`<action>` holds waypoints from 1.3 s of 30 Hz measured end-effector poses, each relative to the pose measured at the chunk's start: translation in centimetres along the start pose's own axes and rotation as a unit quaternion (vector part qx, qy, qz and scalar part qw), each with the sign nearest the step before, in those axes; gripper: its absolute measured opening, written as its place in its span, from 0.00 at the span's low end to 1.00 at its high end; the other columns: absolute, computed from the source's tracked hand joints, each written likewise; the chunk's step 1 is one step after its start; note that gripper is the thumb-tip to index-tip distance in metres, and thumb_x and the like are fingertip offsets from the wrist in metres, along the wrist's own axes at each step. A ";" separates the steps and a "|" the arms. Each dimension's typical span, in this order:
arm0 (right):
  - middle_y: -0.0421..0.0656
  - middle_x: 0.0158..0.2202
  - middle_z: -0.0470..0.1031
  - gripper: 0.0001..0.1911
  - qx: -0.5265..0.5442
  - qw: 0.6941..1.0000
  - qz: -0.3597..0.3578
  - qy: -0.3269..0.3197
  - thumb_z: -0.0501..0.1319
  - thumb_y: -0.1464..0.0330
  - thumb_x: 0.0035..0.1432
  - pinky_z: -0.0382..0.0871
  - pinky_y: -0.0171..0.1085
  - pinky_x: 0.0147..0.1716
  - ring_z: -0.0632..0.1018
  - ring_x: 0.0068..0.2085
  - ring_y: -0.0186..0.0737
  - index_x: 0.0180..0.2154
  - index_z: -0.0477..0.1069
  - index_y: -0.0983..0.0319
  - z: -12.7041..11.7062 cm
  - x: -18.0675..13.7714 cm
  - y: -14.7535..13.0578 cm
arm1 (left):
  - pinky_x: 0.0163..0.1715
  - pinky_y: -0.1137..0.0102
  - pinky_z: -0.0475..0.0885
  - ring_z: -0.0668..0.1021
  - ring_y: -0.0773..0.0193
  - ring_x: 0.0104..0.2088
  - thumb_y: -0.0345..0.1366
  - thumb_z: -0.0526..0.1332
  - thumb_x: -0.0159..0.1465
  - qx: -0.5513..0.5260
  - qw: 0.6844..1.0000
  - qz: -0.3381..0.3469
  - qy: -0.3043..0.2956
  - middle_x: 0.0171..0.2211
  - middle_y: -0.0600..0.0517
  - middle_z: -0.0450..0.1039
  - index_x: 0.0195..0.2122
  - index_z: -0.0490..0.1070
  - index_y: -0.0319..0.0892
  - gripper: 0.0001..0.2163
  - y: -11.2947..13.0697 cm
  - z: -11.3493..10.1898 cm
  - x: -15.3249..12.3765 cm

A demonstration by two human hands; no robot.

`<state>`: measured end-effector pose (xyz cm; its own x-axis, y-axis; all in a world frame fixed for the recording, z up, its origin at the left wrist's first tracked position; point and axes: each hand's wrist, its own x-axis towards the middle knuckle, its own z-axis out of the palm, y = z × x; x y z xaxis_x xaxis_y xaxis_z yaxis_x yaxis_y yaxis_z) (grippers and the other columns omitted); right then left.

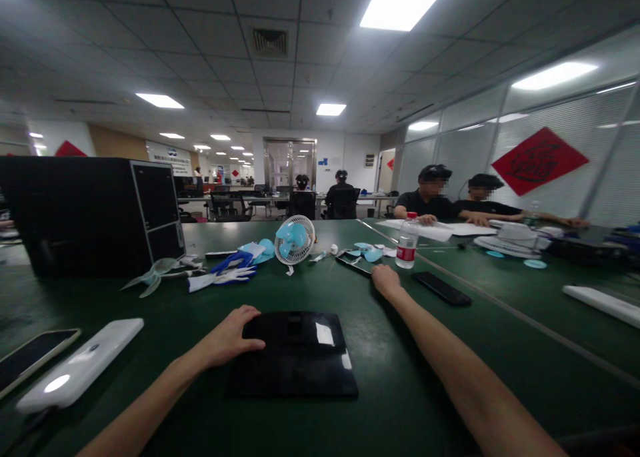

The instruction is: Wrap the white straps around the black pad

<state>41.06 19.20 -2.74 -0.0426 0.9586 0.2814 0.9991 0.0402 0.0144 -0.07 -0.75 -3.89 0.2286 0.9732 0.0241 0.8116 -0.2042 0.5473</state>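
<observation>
A glossy black plate (295,370) with a raised, notched back part lies flat on the green table before me. My left hand (233,337) rests at its back left corner, with thumb and forefinger spread apart over the surface. Farther forward, my right hand (386,282) is closed at the near end of a thin dark frame-like piece (355,265); its fingertips are mostly hidden. Right of that hand lie a black phone-like slab (441,288) and an upright water bottle (407,240) with a red cap.
A small white fan (295,240) with blue blades, blue-and-white gloves (227,270) and clear blades (153,277) lie farther back. A black computer case (90,217) stands left, near a white device (83,364) and phone (35,357). Two people (435,197) sit at the right.
</observation>
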 end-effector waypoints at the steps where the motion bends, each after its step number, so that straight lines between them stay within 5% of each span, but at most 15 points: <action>1: 0.55 0.46 0.74 0.16 -0.001 1.000 -0.002 0.005 0.49 0.77 0.61 0.65 0.39 0.44 0.74 0.48 0.46 0.40 0.75 0.65 -0.1 0.0 -0.1 | 0.58 0.60 0.60 0.64 0.51 0.59 0.57 0.61 0.52 -0.001 1.000 -0.002 -0.002 0.62 0.45 0.57 0.58 0.61 0.44 0.35 0.0 0.0 0.0; 9: 0.53 0.44 0.75 0.18 0.012 0.996 0.001 0.092 0.46 0.69 0.65 0.64 0.37 0.44 0.74 0.46 0.45 0.44 0.74 0.64 -4.5 -1.6 -0.2 | 0.57 0.59 0.61 0.64 0.50 0.59 0.57 0.61 0.52 -0.001 1.000 0.002 0.007 0.61 0.46 0.58 0.58 0.62 0.45 0.35 -0.1 0.2 0.1; 15: 0.47 0.40 0.78 0.15 0.184 0.965 -0.078 0.172 0.52 0.67 0.61 0.64 0.36 0.43 0.76 0.41 0.42 0.43 0.75 0.62 -7.4 -5.9 -1.5 | 0.57 0.60 0.61 0.65 0.51 0.58 0.58 0.61 0.51 0.008 1.000 0.007 0.002 0.61 0.45 0.58 0.57 0.62 0.43 0.36 -0.3 0.2 0.2; 20: 0.45 0.35 0.78 0.12 0.334 0.922 -0.141 0.135 0.55 0.66 0.57 0.67 0.37 0.38 0.76 0.35 0.42 0.38 0.76 0.62 -7.8 -8.3 -3.6 | 0.57 0.61 0.62 0.65 0.51 0.58 0.57 0.61 0.51 0.016 1.000 0.017 0.020 0.60 0.45 0.60 0.56 0.64 0.44 0.34 -0.2 0.1 0.1; 26: 0.41 0.28 0.75 0.15 0.426 0.878 -0.214 0.032 0.56 0.62 0.56 0.64 0.33 0.29 0.72 0.28 0.35 0.36 0.75 0.64 -8.1 -10.1 -6.0 | 0.53 0.62 0.65 0.67 0.54 0.56 0.54 0.51 0.62 -0.032 0.958 0.050 0.281 0.58 0.45 0.62 0.58 0.60 0.41 0.28 1.8 -1.9 -0.6; 34: 0.40 0.28 0.72 0.15 0.460 0.851 -0.247 -0.046 0.57 0.60 0.57 0.62 0.33 0.30 0.70 0.29 0.33 0.33 0.76 0.65 -9.8 -12.8 -8.9 | 0.42 0.68 0.69 0.73 0.56 0.46 0.51 0.51 0.63 -0.074 0.933 0.071 0.346 0.46 0.50 0.74 0.47 0.72 0.43 0.21 4.0 -2.6 -2.0; 39: 0.39 0.27 0.72 0.14 0.520 0.820 -0.214 -0.108 0.61 0.60 0.53 0.61 0.32 0.27 0.69 0.27 0.32 0.34 0.74 0.64 -10.4 -13.7 -9.0 | 0.35 0.70 0.69 0.75 0.59 0.36 0.51 0.55 0.60 -0.127 0.937 0.046 0.323 0.33 0.51 0.76 0.35 0.75 0.42 0.18 4.7 -3.3 -2.7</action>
<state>32.66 2.78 3.20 -0.5004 0.8172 0.2860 0.3592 0.4966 -0.7902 1.37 -3.99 1.38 -0.1484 0.8307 0.5366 0.6322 -0.3375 0.6974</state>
